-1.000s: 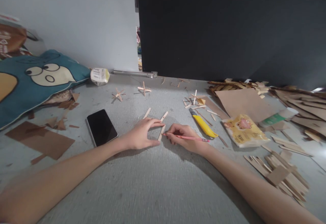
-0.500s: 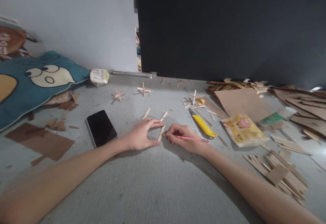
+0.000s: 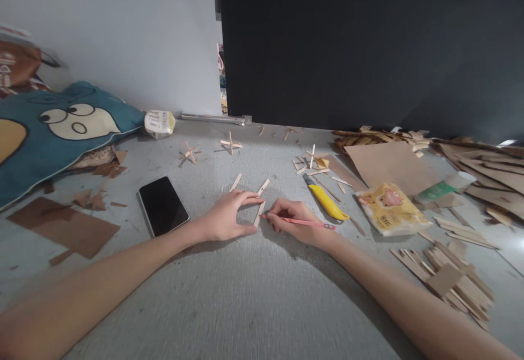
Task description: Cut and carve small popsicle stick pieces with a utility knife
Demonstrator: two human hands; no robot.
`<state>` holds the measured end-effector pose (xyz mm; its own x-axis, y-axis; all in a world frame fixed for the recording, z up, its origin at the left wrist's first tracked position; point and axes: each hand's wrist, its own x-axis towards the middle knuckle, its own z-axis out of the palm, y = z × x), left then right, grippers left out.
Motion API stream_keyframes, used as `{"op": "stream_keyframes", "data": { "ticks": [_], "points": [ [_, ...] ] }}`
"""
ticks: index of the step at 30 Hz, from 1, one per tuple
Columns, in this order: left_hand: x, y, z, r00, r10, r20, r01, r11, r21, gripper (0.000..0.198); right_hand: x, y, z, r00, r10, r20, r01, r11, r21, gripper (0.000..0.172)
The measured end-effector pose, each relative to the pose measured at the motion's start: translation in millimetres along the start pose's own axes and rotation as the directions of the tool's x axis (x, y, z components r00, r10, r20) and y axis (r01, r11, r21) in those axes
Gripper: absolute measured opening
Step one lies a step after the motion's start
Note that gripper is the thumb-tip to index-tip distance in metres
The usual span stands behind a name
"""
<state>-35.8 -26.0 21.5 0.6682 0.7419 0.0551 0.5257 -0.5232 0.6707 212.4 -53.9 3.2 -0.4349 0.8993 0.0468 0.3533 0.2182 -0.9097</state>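
Observation:
A thin wooden stick (image 3: 259, 215) lies slanted on the grey table, with its far part passing under the fingers of my left hand (image 3: 227, 215). That hand steadies the stick, index finger on its upper part and thumb at its near end. In my right hand (image 3: 292, 219) a pink pencil (image 3: 307, 222) is pinched, its tip touching or very close to the stick's right edge. Another wooden stick (image 3: 236, 181) pokes out beyond my left hand. A yellow utility knife (image 3: 327, 199) rests to the right of my right hand.
A phone (image 3: 162, 206) lies left of my left hand. Small stick crosses (image 3: 231, 143) stand towards the back. On the right are a yellow packet (image 3: 391, 210), a glue tube (image 3: 444, 187) and a pile of sticks (image 3: 454, 278). A blue cushion (image 3: 82, 141) sits far left.
Almost nothing differs. Both hands, the stick and the pencil stay in place, apart from a very slight shift of the pencil.

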Motion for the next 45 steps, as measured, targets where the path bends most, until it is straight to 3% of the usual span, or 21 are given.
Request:
{"op": "stream_keyframes", "data": {
  "ticks": [45],
  "points": [
    [-0.9,1.5,1.5,1.0,-0.004,-0.014,0.004,1.0,-0.029,0.067,-1.9,-4.0,2.0,1.0,-0.008,-0.003,0.008,0.999,-0.049,0.032]
  ]
}}
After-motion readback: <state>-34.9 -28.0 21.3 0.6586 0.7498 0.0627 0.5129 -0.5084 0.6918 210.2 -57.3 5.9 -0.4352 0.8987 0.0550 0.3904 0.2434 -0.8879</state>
